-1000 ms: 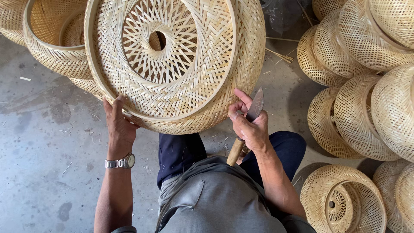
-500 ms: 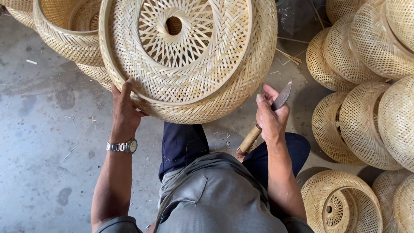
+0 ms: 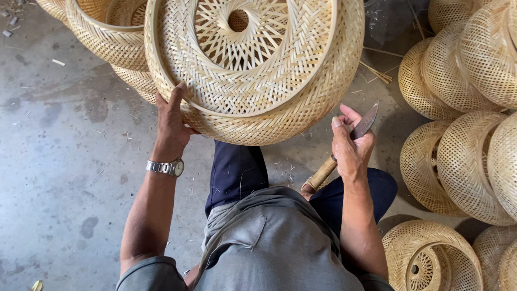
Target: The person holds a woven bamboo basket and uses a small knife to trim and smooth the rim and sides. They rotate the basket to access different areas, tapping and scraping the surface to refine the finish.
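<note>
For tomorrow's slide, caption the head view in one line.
Left hand grips a large woven bamboo basket; right hand holds a wooden-handled knife.

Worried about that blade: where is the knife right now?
In the head view the knife sits in the right hand, right of centre, just below the big woven basket, apart from it.

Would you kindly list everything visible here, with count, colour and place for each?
Large woven basket: one, pale straw, centre top, tilted toward the camera.
Knife: one, grey blade, tan wooden handle, right of centre.
Other woven baskets: many, pale straw, piled at right and top left.
Concrete floor: grey, strewn with slivers.
Wristwatch: one, silver, left wrist.
Clothing: grey shirt, navy trousers.
Left hand: grips the large basket's lower rim.
Right hand: holds the knife, apart from the basket.
</note>
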